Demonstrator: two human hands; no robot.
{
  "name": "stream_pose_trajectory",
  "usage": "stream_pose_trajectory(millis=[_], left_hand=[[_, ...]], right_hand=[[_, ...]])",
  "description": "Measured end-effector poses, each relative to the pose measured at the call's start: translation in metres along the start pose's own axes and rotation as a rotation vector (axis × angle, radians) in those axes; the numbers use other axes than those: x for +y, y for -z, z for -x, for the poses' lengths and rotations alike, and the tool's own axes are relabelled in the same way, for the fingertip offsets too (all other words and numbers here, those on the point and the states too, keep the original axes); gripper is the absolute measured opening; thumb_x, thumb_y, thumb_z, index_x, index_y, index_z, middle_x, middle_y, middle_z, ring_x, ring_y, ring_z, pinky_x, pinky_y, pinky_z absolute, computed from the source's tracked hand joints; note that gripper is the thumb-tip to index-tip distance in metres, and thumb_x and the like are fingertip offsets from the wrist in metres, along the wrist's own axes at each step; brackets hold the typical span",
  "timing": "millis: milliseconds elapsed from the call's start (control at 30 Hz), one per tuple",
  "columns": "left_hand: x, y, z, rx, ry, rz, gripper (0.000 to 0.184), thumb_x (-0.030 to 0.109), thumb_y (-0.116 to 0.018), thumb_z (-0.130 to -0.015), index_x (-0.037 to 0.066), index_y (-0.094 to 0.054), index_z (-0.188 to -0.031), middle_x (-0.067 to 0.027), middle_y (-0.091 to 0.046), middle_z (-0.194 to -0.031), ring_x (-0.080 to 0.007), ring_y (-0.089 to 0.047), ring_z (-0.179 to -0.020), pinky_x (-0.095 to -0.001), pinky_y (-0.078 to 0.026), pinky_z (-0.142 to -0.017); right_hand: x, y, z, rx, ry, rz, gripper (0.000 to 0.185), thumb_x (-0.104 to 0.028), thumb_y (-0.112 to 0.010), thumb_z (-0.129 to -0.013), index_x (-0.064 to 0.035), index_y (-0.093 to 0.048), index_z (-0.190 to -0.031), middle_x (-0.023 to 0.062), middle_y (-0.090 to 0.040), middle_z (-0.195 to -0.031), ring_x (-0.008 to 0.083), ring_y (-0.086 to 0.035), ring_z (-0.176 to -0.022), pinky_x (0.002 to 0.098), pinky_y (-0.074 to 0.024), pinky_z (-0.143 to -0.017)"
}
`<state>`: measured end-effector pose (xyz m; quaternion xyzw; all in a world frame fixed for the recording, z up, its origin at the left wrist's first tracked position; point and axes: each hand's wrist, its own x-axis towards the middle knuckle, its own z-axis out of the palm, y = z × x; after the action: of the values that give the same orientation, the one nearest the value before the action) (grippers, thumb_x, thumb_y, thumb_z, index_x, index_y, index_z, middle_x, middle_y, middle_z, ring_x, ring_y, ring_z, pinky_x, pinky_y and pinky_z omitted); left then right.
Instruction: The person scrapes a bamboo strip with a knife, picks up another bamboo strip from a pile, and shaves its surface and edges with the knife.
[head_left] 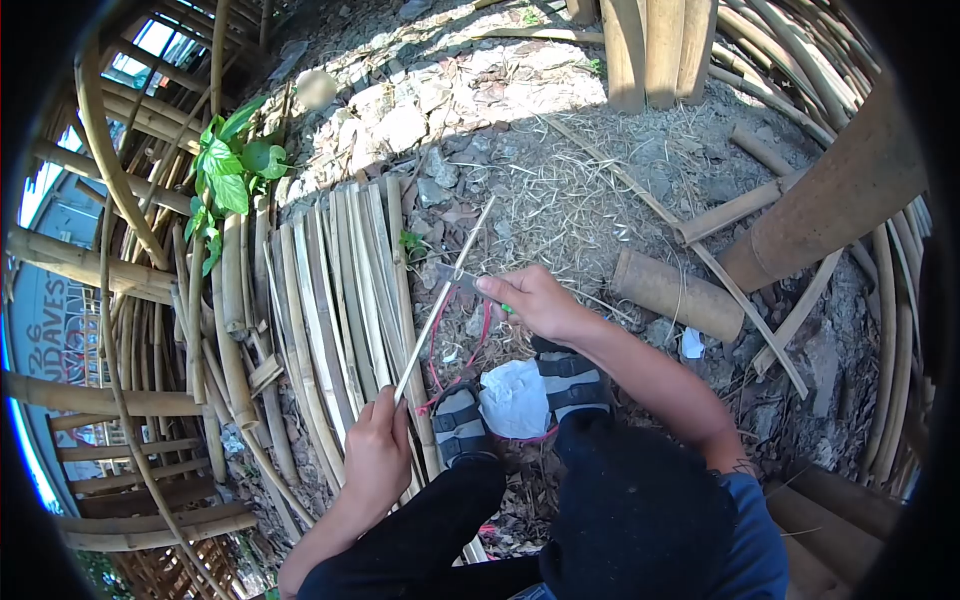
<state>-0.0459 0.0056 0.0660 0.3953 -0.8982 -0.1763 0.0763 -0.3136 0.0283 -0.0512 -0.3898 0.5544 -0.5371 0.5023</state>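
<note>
My left hand is closed around the lower end of a thin pale bamboo strip, which slants up and away to the right. In my right hand is a knife, its flat grey blade lying across the strip above the middle. The thumb presses along the blade, and a bit of green shows under the fingers; most of the handle is hidden. A pink string hangs in a loop below the knife. Between my sandalled feet lies a crumpled white sheet.
Split bamboo slats lie in a row on the left, beside a bamboo lattice and a green plant. To the right are a cut bamboo piece and a thick post. Shavings litter the stony ground ahead.
</note>
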Motion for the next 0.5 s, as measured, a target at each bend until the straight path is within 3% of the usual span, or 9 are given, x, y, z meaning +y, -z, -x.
stream_pose_trajectory(millis=[333, 433, 500], left_hand=[[-0.004, -0.002, 0.0, -0.025, 0.007, 0.006, 0.01, 0.002, -0.056, -0.092, -0.005, -0.053, -0.098, -0.0256, -0.056, -0.073, -0.0441, -0.057, -0.063, -0.0498, -0.043, -0.055], [-0.01, -0.004, 0.002, -0.025, 0.012, -0.026, 0.012, 0.002, -0.056, -0.092, -0.004, -0.054, -0.101, -0.0245, -0.056, -0.073, -0.0433, -0.058, -0.061, -0.0494, -0.043, -0.053], [-0.007, -0.003, 0.006, 0.013, -0.003, -0.032, 0.01, 0.002, -0.055, -0.093, -0.004, -0.055, -0.1, -0.0241, -0.055, -0.072, -0.042, -0.057, -0.061, -0.047, -0.042, -0.054]], right_hand=[[0.008, 0.024, -0.025, 0.134, 0.001, 0.069, 0.055, -0.047, -0.057, -0.095, -0.0013, -0.064, -0.064, 0.0016, -0.051, -0.052, 0.0101, -0.045, -0.047, 0.03, -0.0367, -0.047], [0.001, 0.033, -0.023, 0.088, -0.086, 0.085, 0.055, -0.045, -0.055, -0.096, -0.003, -0.06, -0.061, 0.0001, -0.046, -0.05, 0.0089, -0.04, -0.046, 0.0284, -0.0317, -0.044], [-0.004, 0.047, -0.022, 0.227, -0.157, -0.258, 0.051, -0.044, -0.051, -0.099, -0.0071, -0.052, -0.064, -0.0041, -0.04, -0.051, 0.0054, -0.031, -0.041, 0.024, -0.0244, -0.039]])
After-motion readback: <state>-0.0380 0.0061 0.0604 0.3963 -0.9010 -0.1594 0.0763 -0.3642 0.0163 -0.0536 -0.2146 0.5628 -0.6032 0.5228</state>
